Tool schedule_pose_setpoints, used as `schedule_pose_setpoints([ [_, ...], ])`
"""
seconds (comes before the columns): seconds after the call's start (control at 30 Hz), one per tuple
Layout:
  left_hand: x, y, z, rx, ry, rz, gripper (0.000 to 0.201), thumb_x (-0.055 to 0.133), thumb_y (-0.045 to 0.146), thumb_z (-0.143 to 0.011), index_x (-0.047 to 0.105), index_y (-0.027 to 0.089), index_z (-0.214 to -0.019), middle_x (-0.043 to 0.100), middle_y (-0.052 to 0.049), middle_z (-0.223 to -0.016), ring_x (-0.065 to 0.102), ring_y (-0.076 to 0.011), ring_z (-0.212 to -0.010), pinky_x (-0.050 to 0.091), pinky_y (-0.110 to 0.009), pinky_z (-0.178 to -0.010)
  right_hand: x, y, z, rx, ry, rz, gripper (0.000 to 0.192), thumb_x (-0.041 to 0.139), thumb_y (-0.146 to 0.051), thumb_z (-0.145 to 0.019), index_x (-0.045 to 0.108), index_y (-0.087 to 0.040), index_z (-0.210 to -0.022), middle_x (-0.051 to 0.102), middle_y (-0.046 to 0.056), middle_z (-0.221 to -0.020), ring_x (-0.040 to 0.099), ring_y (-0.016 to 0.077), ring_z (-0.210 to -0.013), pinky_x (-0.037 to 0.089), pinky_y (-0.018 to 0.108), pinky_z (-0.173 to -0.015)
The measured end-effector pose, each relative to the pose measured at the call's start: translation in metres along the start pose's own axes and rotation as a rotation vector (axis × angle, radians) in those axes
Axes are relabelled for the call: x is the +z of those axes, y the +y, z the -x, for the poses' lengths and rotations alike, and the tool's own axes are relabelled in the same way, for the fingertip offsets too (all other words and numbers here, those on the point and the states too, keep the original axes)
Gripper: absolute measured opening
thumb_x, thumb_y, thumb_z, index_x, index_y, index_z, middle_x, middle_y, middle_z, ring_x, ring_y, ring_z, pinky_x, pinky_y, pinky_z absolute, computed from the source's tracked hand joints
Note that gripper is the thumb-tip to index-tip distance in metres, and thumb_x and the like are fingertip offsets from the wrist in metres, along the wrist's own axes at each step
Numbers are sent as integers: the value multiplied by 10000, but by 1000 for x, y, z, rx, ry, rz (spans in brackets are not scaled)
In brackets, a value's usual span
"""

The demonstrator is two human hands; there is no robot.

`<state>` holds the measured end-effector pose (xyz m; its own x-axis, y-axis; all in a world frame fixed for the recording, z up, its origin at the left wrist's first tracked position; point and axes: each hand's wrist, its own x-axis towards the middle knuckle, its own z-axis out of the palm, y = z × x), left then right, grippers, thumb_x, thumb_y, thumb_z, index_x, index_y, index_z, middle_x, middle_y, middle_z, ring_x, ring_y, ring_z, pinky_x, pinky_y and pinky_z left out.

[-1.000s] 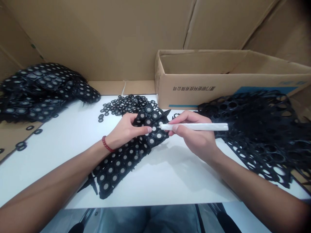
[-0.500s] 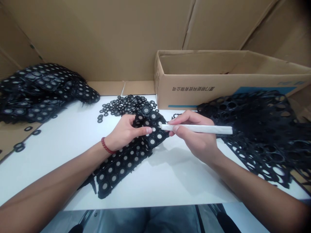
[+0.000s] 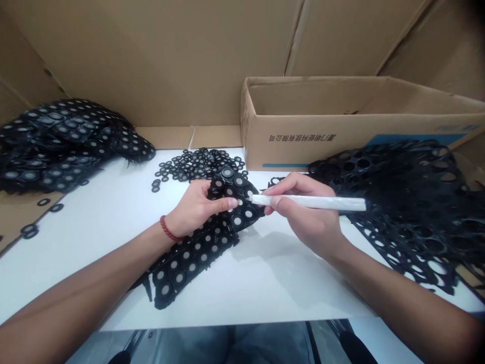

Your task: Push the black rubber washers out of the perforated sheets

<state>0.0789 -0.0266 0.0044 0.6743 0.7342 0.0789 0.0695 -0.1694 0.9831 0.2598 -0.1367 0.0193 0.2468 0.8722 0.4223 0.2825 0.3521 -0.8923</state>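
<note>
A black rubber sheet [image 3: 195, 260] moulded with rows of rings runs diagonally over the white table, its far end raised and folded. My left hand [image 3: 197, 207] pinches that raised end, thumb on top near the rings. Between the thumb and fingers of my right hand [image 3: 303, 207] is a white pen-like stick [image 3: 326, 202]. Its thin pointed tip meets the sheet just right of my left thumb; the exact contact is too small to make out. Behind the sheet lies a heap of loose black rubber rings [image 3: 202, 163].
More ringed black sheets [image 3: 68, 136] are piled at the left, with a few stray rings [image 3: 29, 231] before them. At the right lies a heap of holed black rubber sheets [image 3: 409, 202]. An open cardboard box [image 3: 303, 144] stands at the back right, and cardboard walls [image 3: 151, 60] enclose the table.
The white stick has turned slightly in my right hand and its pointed tip shows more plainly. Both hands stay almost in place; the sheet's near end has shifted slightly right.
</note>
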Motion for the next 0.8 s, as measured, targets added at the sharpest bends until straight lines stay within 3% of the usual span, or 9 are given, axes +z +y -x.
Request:
schedule_pose_setpoints([
  [0.27, -1, 1, -1, 4, -6, -32, 271, 756, 349, -665, 610, 120, -658, 607, 7, -667, 526, -92, -604, 432, -214, -563, 0, 1, 1, 10, -9, -58, 142, 580, -60, -735, 629, -194, -733, 670, -27, -645, 635, 129, -598, 499, 261, -599],
  [0.6, 1, -6, 0, 19, 1, 70, 242, 760, 328, -661, 642, 127, -724, 646, -19, -739, 572, -129, -661, 473, -260, -629, 2, -3, 2, -70, 3, 77, 147, 568, -55, -706, 607, -195, -683, 650, -11, -666, 613, 151, -623, 484, 292, -603],
  [0.8, 1, -2, -1, 36, 1, -75, 303, 761, 337, -653, 557, 126, -580, 533, 35, -565, 457, -71, -530, 386, -203, -501, 3, 0, 4, -50, -66, 95, 162, 559, -49, -708, 603, -189, -640, 622, -15, -600, 624, 169, -685, 476, 290, -631],
])
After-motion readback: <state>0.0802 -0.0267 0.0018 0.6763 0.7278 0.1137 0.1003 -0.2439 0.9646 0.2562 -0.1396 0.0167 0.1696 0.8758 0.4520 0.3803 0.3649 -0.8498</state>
